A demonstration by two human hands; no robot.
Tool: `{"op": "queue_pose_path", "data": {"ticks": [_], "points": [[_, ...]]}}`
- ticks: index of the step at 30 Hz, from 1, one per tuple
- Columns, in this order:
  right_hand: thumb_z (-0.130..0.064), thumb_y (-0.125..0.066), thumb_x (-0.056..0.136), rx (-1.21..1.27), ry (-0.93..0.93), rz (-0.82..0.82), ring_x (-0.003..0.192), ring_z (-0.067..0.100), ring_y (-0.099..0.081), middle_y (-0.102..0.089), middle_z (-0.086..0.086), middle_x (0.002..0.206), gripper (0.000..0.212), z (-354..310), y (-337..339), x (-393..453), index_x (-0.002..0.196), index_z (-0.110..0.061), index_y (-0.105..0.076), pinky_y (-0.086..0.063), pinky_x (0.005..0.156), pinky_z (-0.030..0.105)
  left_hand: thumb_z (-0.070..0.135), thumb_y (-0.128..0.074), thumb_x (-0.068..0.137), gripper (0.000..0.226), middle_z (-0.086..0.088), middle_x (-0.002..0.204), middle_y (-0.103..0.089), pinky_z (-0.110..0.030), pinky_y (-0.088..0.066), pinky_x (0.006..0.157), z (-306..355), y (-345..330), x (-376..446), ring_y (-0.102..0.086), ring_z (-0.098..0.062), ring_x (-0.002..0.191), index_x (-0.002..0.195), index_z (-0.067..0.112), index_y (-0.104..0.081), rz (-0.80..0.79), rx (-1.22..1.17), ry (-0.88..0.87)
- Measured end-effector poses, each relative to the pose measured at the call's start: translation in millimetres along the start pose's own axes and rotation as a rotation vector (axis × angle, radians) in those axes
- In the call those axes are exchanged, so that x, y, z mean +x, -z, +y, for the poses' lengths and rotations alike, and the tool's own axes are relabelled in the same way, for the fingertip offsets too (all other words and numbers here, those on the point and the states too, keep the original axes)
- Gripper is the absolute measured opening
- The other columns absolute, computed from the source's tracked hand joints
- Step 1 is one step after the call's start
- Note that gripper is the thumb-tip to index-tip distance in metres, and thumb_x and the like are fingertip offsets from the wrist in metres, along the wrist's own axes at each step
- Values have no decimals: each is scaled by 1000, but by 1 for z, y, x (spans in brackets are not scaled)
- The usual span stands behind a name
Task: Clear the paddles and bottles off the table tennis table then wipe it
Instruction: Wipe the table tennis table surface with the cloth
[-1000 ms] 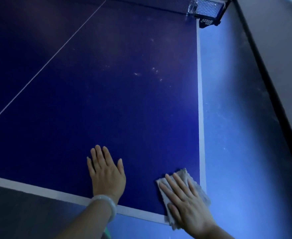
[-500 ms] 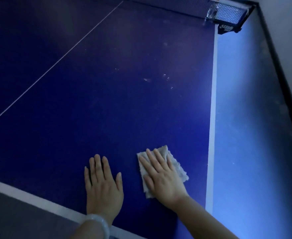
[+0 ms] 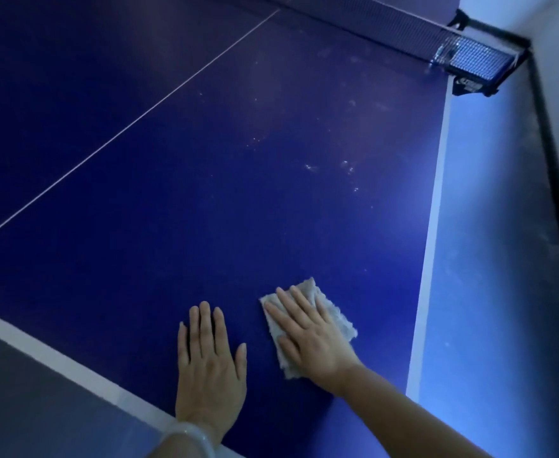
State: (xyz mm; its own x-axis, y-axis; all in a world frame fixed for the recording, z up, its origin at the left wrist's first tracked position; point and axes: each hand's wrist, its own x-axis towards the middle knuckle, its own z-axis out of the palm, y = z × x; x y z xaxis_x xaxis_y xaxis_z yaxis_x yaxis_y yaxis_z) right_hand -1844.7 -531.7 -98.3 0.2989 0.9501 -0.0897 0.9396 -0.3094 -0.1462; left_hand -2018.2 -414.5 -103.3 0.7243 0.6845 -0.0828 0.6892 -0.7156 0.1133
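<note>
With the right hand [image 3: 307,338] flat on the cloth [image 3: 337,320] and the left hand [image 3: 210,365] spread bare on the bench [image 3: 172,193], strokes may miss the smudges [image 3: 347,168] at 1 o'clock.

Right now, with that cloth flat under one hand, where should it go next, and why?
Probably push the cloth forward, toward the net. The right hand presses it flat near the table's near end, while pale smudges show farther up, ahead of it. The left hand rests flat beside it as a brace.
</note>
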Motion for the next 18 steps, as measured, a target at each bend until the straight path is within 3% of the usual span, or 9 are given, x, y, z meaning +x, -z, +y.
{"op": "queue_pose_path", "data": {"ticks": [2, 4, 6, 8, 14, 18], "points": [[-38, -32, 101, -115, 1, 33, 146, 25, -27, -32, 3, 157, 56, 41, 3, -1, 154, -27, -20, -13, 117, 43, 47, -21, 96, 73, -24, 155, -26, -57, -25, 115, -1, -1, 0, -23, -37, 146, 144, -7, -33, 10, -6, 2], [-36, -30, 97, -103, -320, 68, 139, 31, -39, -41, 11, 152, 58, 91, 7, -3, 152, -20, -27, -20, 114, 45, 47, -21, 97, 72, -23, 156, -25, -56, -23, 116, 0, -2, 0, -20, -36, 147, 145, -6, -31, 22, -4, 3], [-37, -23, 100, -2, -655, 124, 147, 27, -24, -26, 7, 160, 56, 127, 15, -9, 154, -25, -21, -12, 117, 42, 47, -20, 98, 72, -23, 156, -25, -55, -24, 116, 1, -2, 0, -20, -35, 147, 146, -5, -31, 25, -1, 9], [-36, -21, 103, 107, -792, 73, 151, 19, -1, -5, -2, 164, 54, 137, 16, -8, 156, -32, -7, -2, 121, 41, 48, -19, 98, 72, -21, 157, -25, -54, -24, 117, 1, -4, 0, -19, -33, 148, 147, -3, -30, 26, 0, 28], [-38, -21, 103, 102, -743, 58, 151, 16, 9, 5, -4, 164, 57, 136, 15, -9, 156, -31, -1, 5, 121, 44, 45, -18, 99, 70, -20, 157, -25, -52, -23, 118, 5, -9, -2, -20, -32, 148, 148, -2, -31, 25, 27, 75], [-41, -17, 103, 113, -595, 7, 151, 16, 9, 3, -4, 164, 56, 144, 14, -17, 156, -32, -1, 1, 122, 44, 40, -26, 103, 62, -24, 155, -27, -50, -22, 119, 59, -6, 1, -21, -35, 147, 146, -4, -35, 63, -100, 254]]}}
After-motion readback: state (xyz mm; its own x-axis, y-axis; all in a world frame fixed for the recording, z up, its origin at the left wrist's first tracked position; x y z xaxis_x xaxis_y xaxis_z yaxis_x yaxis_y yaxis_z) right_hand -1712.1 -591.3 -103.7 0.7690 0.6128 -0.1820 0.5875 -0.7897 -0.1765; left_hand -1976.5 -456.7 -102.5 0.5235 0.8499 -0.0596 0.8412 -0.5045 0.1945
